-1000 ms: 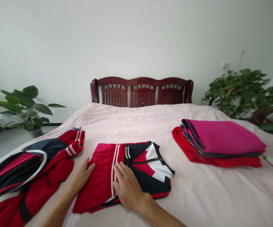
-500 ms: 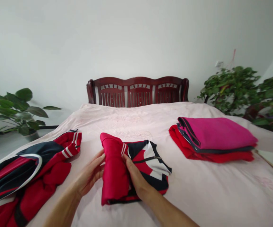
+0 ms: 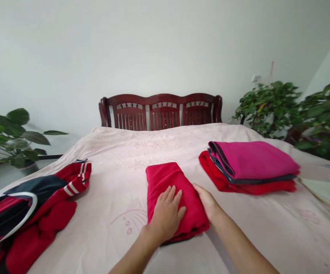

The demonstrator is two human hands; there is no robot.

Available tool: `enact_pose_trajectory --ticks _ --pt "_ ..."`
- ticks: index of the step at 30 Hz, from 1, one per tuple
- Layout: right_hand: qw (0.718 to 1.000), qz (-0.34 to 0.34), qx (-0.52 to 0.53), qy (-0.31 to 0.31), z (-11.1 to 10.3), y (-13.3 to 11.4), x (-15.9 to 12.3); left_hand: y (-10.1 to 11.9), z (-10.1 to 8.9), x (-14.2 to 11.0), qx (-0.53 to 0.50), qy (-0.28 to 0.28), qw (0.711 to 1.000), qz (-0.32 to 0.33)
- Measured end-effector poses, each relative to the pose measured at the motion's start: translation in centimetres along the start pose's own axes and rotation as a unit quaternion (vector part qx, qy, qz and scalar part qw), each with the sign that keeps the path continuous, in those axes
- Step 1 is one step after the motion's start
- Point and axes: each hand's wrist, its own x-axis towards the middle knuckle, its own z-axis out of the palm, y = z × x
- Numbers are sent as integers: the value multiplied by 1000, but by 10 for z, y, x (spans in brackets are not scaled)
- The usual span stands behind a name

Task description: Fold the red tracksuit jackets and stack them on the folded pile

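A folded red garment [image 3: 169, 182] lies in the middle of the pink bed [image 3: 159, 148], close in front of me. My left hand [image 3: 166, 215] rests flat on top of it with fingers spread, open. My right hand [image 3: 209, 203] lies against the garment's right edge, fingers stretched along the fold. To the right sits a stack of folded clothes [image 3: 250, 167], magenta on top of red. At the left edge an unfolded red, navy and white jacket [image 3: 30, 205] is heaped.
A dark red wooden headboard [image 3: 160, 112] stands at the far end against a white wall. Leafy potted plants stand at the left [image 3: 13, 137] and at the right [image 3: 293, 112] of the bed. A pale flat sheet [image 3: 324, 192] lies at the bed's right edge.
The garment's left half was lifted and folded over to the right, hiding its navy and white part. Both hands moved right and now press on the smaller red bundle.
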Motion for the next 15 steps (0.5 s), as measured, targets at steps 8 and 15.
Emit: enact_pose_trajectory --ticks 8,15 --pt "879 -278 -382 70 8 -4 17 -1 24 -3 77 0 997 17" --pt "774 -200 -597 68 3 23 37 -10 22 -31 97 -4 994 46"
